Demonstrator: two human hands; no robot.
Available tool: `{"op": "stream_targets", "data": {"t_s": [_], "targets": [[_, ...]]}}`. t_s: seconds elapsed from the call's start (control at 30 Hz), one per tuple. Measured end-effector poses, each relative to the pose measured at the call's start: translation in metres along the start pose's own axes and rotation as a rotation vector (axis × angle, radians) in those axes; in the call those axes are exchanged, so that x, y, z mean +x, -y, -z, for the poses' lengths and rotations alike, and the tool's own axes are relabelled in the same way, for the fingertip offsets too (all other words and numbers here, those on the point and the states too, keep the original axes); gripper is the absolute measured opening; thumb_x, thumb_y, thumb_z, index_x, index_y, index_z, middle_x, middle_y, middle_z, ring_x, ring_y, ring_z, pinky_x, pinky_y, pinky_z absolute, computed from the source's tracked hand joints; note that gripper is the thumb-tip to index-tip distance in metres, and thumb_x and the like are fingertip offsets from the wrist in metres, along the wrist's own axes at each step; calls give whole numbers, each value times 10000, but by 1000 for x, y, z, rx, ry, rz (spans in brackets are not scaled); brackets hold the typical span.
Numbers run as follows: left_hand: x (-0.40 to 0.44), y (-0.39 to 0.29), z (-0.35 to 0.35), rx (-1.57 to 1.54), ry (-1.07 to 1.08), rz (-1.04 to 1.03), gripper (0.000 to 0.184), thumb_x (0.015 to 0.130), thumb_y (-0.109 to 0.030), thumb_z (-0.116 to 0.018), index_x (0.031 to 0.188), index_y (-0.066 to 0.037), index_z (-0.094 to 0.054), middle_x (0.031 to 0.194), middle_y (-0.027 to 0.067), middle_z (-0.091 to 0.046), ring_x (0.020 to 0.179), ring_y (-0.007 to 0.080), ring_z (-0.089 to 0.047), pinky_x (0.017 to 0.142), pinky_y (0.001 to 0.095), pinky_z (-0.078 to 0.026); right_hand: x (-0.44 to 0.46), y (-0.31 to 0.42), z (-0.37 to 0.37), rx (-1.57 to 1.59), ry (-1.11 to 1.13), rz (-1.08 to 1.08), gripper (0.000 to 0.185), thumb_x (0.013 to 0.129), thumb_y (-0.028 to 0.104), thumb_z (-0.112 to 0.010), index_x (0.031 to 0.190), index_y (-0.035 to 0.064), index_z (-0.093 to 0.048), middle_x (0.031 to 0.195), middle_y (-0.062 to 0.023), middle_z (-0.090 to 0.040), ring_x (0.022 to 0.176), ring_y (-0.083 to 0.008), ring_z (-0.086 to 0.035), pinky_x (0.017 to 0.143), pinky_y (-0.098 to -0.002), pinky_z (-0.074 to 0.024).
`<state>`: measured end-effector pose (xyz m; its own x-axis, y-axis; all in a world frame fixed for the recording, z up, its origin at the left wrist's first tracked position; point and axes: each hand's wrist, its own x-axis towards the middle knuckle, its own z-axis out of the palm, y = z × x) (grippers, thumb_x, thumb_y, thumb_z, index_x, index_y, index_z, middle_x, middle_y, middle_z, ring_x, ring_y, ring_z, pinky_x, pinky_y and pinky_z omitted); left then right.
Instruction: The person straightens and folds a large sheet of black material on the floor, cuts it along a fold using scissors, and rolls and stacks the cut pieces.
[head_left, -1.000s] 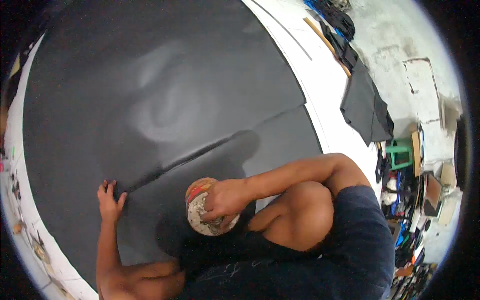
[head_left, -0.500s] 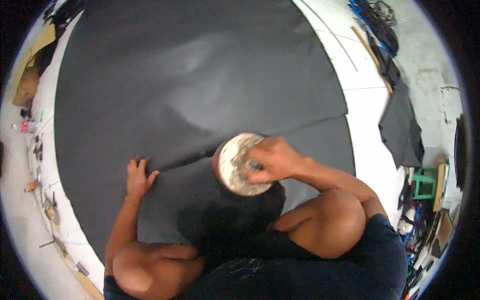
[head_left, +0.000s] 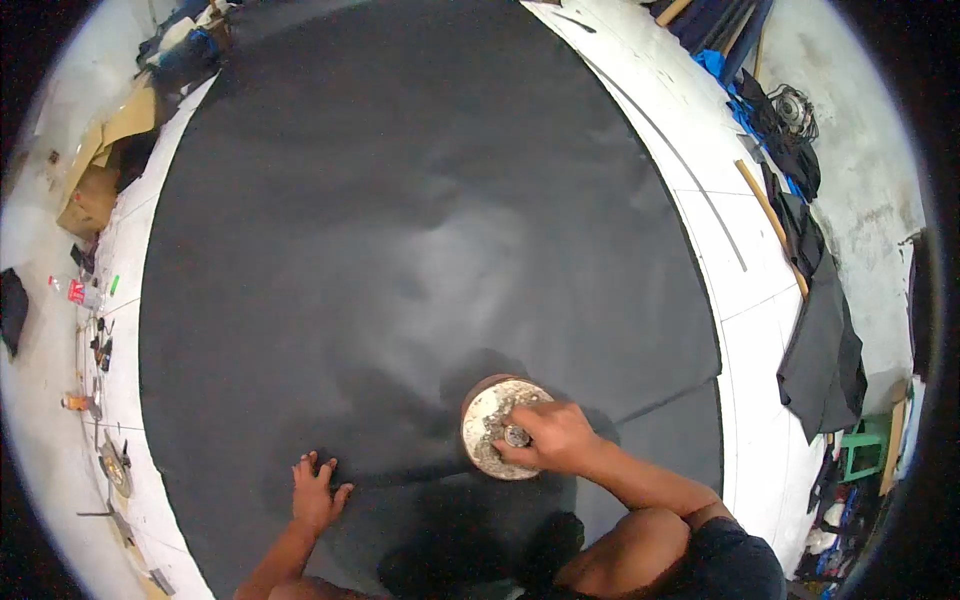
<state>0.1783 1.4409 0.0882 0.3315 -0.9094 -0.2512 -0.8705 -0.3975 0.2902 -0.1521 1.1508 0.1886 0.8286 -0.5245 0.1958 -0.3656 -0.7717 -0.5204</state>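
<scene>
A large black sheet (head_left: 330,180) of smooth material lies spread on the floor in front of me. A crease or overlapping edge runs across its near part. My right hand (head_left: 550,437) is closed around the small knob on a round, drum-like object with a stained whitish top (head_left: 488,462) and a reddish-brown side. That object stands upright on the sheet, right by the crease. To the left, my left hand (head_left: 318,495) rests on the sheet near the same crease, fingers spread and holding nothing.
White floor tiles (head_left: 760,330) border the sheet. To the right lie a wooden strip (head_left: 772,225), dark cloth (head_left: 825,350) and a green stool (head_left: 862,448). Along the left are a plastic bottle (head_left: 84,293), small tools (head_left: 102,345), a tape roll (head_left: 115,470) and cardboard (head_left: 92,200).
The camera view has tilted, so the sheet and hands appear lower. My right hand still grips the round object, which is close to the crease. My left hand stays flat on the sheet.
</scene>
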Motion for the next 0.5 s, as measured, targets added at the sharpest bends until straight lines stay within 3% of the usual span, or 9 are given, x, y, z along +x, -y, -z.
{"op": "stream_targets", "data": {"t_s": [0.07, 0.1, 0.17, 0.23, 0.3, 0.37, 0.43, 0.47, 0.5], "targets": [[5, -9, 18, -33, 53, 36, 594, 757, -352, -789, 1242, -85, -572, 1394, 277, -401, 1273, 457, -395, 1050, 547, -357, 9, -4, 2, -18, 31, -8, 339, 762, 386, -743, 830, 87, -600, 603, -94, -598, 547, -308, -615, 504, -412, -501], [13, -15, 33, -68, 174, 93, 606, 771, -388, -768, 1256, -84, -570, 1419, 268, -386, 1304, 458, -367, 1055, 546, -355, 12, -4, 5, -35, 277, -117, 376, 809, 411, -698, 922, 78, -565, 703, -138, -632, 666, -358, -640, 591, -449, -519], [34, -25, 58, -100, 322, 135, 621, 786, -425, -746, 1271, -82, -567, 1443, 259, -371, 1335, 458, -339, 1060, 546, -353, 18, -9, 8, 27, 363, -145, 396, 832, 409, -676, 1015, 79, -554, 784, -166, -640, 750, -378, -640, 657, -466, -515], [67, -37, 85, 221, 794, 239, 654, 812, -489, -690, 1303, -77, -556, 1432, 226, -422, 1355, 413, -357, 1069, 509, -361, 18, -8, 25, 92, 430, -168, 428, 855, 407, -654, 1108, 80, -543, 864, -195, -648, 835, -398, -639, 723, -483, -512], [86, -54, 95, 239, 824, 363, 626, 848, -490, -638, 1308, -74, -560, 1341, 191, -539, 1282, 367, -474, 1048, 466, -399, 11, 1, 53, 270, 526, -180, 504, 889, 380, -625, 1282, 96, -485, 998, -230, -635, 943, -412, -615, 813, -498, -486], [76, -119, 114, -32, 295, 320, 550, 873, -417, -638, 1282, -55, -575, 1217, 187, -625, 1156, 340, -587, 991, 435, -450, -14, 18, 86, 299, 452, -303, 528, 893, 372, -623, 1317, 95, -472, 1002, -225, -639, 932, -404, -620, 810, -488, -490], [51, -213, 185, -509, 261, 169, 480, 891, -350, -636, 1253, -40, -586, 1178, 180, -645, 1071, 328, -631, 930, 418, -485, -61, 41, 122, 275, 323, -587, 553, 893, 361, -626, 1342, 78, -469, 1006, -214, -647, 915, -390, -628, 806, -470, -495], [33, -255, 229, -663, 441, 163, 452, 897, -316, -639, 1241, -28, -585, 1157, 173, -653, 1027, 308, -647, 908, 416, -489, -101, 60, 144, 236, 270, -758, 552, 890, 358, -632, 1330, 62, -480, 1005, -207, -650, 910, -384, -631, 804, -462, -497], [8, -271, 233, -721, 517, 86, 451, 906, -325, -631, 1250, -37, -581, 1135, 162, -663, 1015, 301, -652, 906, 407, -489, -145, 78, 167, 203, 246, -795, 570, 889, 378, -633, 1317, 28, -493, 1014, -211, -647, 911, -368, -633, 810, -448, -495]]}}
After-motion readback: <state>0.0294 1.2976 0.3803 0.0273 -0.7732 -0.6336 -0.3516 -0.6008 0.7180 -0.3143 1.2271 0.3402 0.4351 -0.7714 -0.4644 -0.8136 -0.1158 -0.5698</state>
